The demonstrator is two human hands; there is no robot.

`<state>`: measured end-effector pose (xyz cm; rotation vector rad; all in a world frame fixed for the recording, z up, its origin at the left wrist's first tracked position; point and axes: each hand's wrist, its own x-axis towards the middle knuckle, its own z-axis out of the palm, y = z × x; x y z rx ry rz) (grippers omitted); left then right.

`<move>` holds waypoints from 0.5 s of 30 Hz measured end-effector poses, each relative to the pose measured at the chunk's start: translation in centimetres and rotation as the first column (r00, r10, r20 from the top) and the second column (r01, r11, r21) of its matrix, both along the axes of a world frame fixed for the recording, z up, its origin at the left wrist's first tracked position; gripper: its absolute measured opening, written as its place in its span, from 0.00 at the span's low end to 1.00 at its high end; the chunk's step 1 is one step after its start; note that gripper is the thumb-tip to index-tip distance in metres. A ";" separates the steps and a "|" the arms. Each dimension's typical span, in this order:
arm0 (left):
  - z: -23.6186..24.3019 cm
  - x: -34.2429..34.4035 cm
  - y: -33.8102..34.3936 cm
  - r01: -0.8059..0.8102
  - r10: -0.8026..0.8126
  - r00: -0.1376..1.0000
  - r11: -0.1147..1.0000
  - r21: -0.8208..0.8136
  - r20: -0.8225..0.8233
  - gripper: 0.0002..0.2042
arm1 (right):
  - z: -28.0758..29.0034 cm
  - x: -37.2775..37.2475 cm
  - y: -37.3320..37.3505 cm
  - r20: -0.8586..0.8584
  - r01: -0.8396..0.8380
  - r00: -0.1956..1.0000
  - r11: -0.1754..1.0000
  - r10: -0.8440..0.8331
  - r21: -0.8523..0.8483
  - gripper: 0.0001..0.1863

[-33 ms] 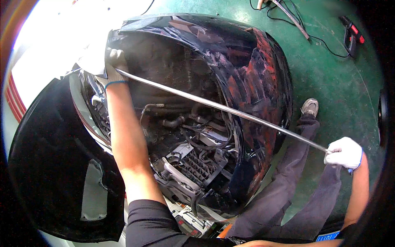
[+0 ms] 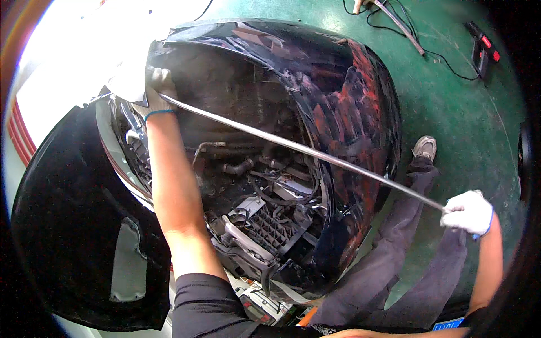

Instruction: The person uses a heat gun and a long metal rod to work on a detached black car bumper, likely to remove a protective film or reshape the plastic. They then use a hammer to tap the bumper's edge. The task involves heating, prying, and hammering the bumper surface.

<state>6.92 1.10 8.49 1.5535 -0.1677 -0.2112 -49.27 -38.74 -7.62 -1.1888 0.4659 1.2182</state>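
Observation:
A long bare metal rod (image 2: 307, 149) slants across the open front corner of a dark car. My right hand (image 2: 469, 213), in a white glove, is closed around its near end, out to the right over the floor. At the rod's far end, beside the torn-looking panel edge, is my gloved left hand (image 2: 160, 87). Its fingers are curled there; the rod's tip is hidden at the hand. Beneath the rod, the dark fender (image 2: 349, 107) shows scuffed patches of red, grey and pale colour.
Hoses, brackets and a black ribbed box (image 2: 279, 228) fill the opening below my left forearm. A large black panel (image 2: 73, 225) lies at the left. On the green floor are a hammer-like tool (image 2: 400, 25), a cable, and a black-and-red tool (image 2: 483, 49). My shoe (image 2: 425, 147) stands beside the fender.
My right hand has shifted slightly left, and the rod's near end has dipped a little with it. My left hand stays at the far end.

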 end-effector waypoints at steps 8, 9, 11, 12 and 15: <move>-0.2 0.1 1.4 -0.040 0.040 0.999 0.999 0.010 -0.021 0.15 | -3.5 -3.7 8.6 -0.009 0.234 0.972 0.970 -0.234 0.067 0.09; -0.2 0.1 1.4 -0.040 0.040 0.999 0.999 0.009 -0.025 0.16 | -3.8 -4.0 9.3 0.003 0.242 0.970 0.967 -0.243 0.075 0.09; -0.2 0.4 1.3 -0.039 0.039 0.999 0.999 0.009 -0.025 0.16 | -3.7 -3.4 9.5 -0.042 0.190 0.981 0.980 -0.188 0.064 0.10; -0.3 0.5 1.2 -0.035 0.035 0.999 0.999 0.012 -0.031 0.16 | -3.8 -3.6 9.8 -0.020 0.204 0.979 0.977 -0.203 0.058 0.10; -0.7 0.8 1.7 -0.040 0.041 0.998 0.999 0.010 -0.045 0.17 | -3.9 -4.3 10.1 0.022 0.230 0.972 0.971 -0.232 0.064 0.11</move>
